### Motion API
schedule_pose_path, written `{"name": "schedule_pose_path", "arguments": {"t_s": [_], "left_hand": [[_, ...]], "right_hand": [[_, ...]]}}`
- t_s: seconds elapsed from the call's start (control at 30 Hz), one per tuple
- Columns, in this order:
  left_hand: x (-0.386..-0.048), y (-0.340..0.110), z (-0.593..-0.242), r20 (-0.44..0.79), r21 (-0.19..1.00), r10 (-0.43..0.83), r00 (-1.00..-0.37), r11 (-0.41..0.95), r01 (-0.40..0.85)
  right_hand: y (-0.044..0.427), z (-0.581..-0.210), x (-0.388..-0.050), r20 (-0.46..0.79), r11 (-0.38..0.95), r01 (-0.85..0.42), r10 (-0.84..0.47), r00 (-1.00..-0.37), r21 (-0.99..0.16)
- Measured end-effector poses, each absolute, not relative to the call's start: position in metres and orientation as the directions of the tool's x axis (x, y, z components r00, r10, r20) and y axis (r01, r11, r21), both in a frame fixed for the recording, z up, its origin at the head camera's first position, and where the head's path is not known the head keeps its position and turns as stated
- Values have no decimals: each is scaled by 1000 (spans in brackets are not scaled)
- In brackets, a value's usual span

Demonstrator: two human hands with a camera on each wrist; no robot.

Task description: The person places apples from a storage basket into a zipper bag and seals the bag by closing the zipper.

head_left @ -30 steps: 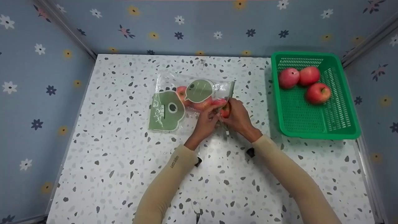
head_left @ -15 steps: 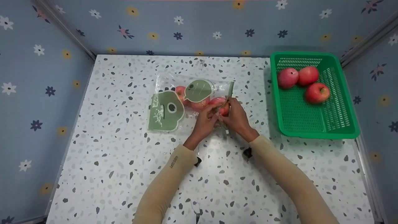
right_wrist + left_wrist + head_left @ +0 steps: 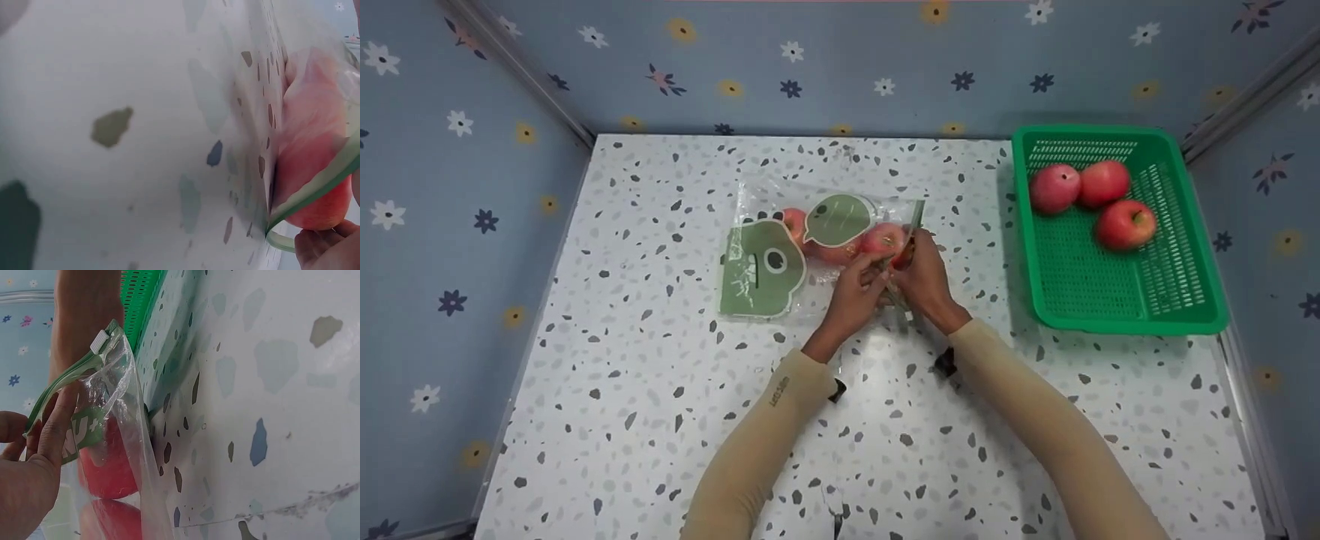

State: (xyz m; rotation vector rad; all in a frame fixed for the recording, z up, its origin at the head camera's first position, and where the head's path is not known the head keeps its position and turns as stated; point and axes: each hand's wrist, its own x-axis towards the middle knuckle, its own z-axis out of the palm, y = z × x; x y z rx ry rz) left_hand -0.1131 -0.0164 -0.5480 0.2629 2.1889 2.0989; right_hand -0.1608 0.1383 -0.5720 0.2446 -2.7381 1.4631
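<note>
A clear zip bag point(image 3: 761, 289) with green cartoon prints lies on the table, its mouth to the right. Several red apples point(image 3: 883, 238) show through the plastic. At the mouth, my left hand point(image 3: 851, 296) pinches the green zip edge point(image 3: 56, 385) between thumb and fingers. My right hand point(image 3: 928, 276) holds another red apple point(image 3: 901, 257) at the opening, partly hidden by the fingers. In the right wrist view, fingertips point(image 3: 315, 247) touch the lower end of an apple point(image 3: 320, 208) by the green rim. A white slider point(image 3: 100, 342) sits at the zip's end.
On the right stands a green plastic basket point(image 3: 1132, 324) with three red apples point(image 3: 1125, 225) in it. Flower-patterned walls point(image 3: 840, 67) enclose the speckled white table point(image 3: 660, 420) at the back and sides.
My right hand has shifted slightly left and inward with the apple at the bag's mouth. An apple inside the bag near the opening has moved up and shows more. My left hand stays nearly still.
</note>
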Motion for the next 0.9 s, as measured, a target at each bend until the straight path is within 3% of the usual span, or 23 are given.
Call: {"name": "schedule_pose_path", "arguments": {"t_s": [0.43, 0.7, 0.9], "left_hand": [[-115, -15, -551, 42, 998, 188, -981, 30, 48], [-116, -14, -551, 44, 999, 184, -982, 5, 46], [-115, -14, -553, 51, 999, 183, -982, 4, 53]], "right_hand": [[155, -571, -161, 140, 727, -258, -220, -965, -636], [180, -551, -149, 172, 849, -345, -300, -938, -401], [201, -535, -142, 172, 869, -393, -356, -918, -301]]}}
